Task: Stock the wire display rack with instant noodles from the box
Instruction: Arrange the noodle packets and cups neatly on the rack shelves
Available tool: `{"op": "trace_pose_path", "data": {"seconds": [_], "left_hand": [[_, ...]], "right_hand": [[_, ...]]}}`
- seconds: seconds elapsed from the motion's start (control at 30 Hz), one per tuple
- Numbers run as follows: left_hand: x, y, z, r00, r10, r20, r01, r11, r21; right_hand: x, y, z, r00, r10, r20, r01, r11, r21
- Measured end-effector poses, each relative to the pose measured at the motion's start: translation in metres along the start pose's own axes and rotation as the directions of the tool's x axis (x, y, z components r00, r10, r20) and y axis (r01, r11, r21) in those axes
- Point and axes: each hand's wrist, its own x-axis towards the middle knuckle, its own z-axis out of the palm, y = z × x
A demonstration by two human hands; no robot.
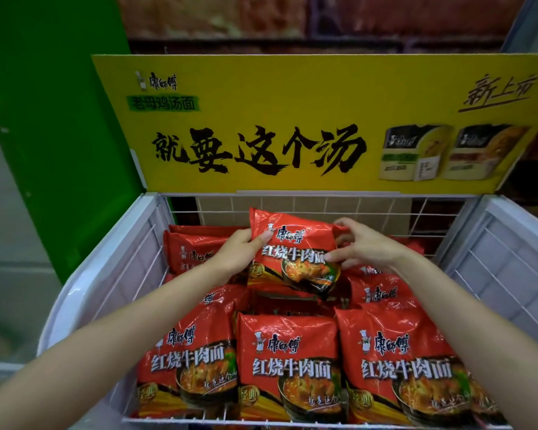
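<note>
Noodle packet (pixel 292 252) held tilted above the middle of the wire rack (pixel 143 268), towards its back edge. I pinch its left edge with my left hand (pixel 239 249), thumb on top, and its right edge with my right hand (pixel 364 246), fingers curled. I judge it light, its glossy red film slippery and crinkly, the brick inside brittle; edge grips suit it. Further packets (pixel 288 364) lie flat along the rack's front edge.

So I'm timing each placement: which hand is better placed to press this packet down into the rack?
Probably the right hand: its fingers lie over the held packet's front and far edge. The left hand grips the packet's side edge, mostly steadying it.
</note>
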Motion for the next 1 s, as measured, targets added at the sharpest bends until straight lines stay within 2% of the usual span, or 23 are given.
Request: {"op": "trace_pose_path", "data": {"seconds": [0.1, 0.2, 0.23, 0.37, 0.5, 0.6, 0.67, 0.77, 0.87, 0.93, 1.0], "left_hand": [[-0.004, -0.008, 0.01, 0.986, 0.028, -0.167, -0.04, 0.997, -0.066], [-0.003, -0.007, 0.012, 0.958, 0.012, -0.285, -0.045, 0.993, -0.109], [-0.002, -0.004, 0.012, 0.947, 0.016, -0.32, -0.05, 0.994, -0.097], [0.002, 0.01, 0.008, 0.906, 0.038, -0.423, -0.077, 0.994, -0.076], [0.0, 0.012, 0.005, 0.911, 0.032, -0.411, -0.087, 0.99, -0.115], [-0.007, 0.006, 0.001, 0.948, 0.115, -0.298, -0.152, 0.983, -0.102], [-0.01, -0.001, 0.004, 0.957, 0.149, -0.249, -0.172, 0.983, -0.071], [-0.011, -0.012, 0.014, 0.961, 0.177, -0.212, -0.175, 0.984, 0.024], [-0.008, -0.02, 0.015, 0.985, 0.139, -0.102, -0.114, 0.97, 0.212], [-0.005, -0.023, 0.011, 0.999, 0.034, -0.042, -0.015, 0.92, 0.391], [-0.003, -0.027, 0.006, 0.998, -0.067, 0.017, 0.049, 0.859, 0.509]], "right_hand": [[-0.001, 0.007, 0.004, 1.0, -0.009, -0.021, 0.011, 0.998, 0.069], [-0.004, 0.005, 0.011, 0.997, -0.057, 0.06, 0.062, 0.994, -0.088], [-0.004, 0.006, 0.014, 0.995, -0.071, 0.073, 0.077, 0.994, -0.077], [0.0, 0.014, 0.02, 0.986, -0.111, 0.127, 0.089, 0.982, 0.163], [-0.004, 0.01, 0.01, 0.973, -0.063, 0.223, 0.0, 0.963, 0.271], [-0.004, 0.007, -0.003, 0.988, -0.107, 0.112, 0.064, 0.94, 0.334], [-0.003, 0.002, -0.005, 0.993, -0.121, 0.002, 0.116, 0.96, 0.255], [0.002, 0.0, 0.004, 0.991, -0.124, -0.059, 0.124, 0.992, -0.005], [0.008, 0.007, 0.011, 0.971, -0.177, -0.163, 0.146, 0.972, -0.186], [0.012, 0.014, 0.016, 0.948, -0.236, -0.212, 0.138, 0.909, -0.392], [0.016, 0.02, 0.024, 0.941, -0.285, -0.183, 0.112, 0.772, -0.626]]}}
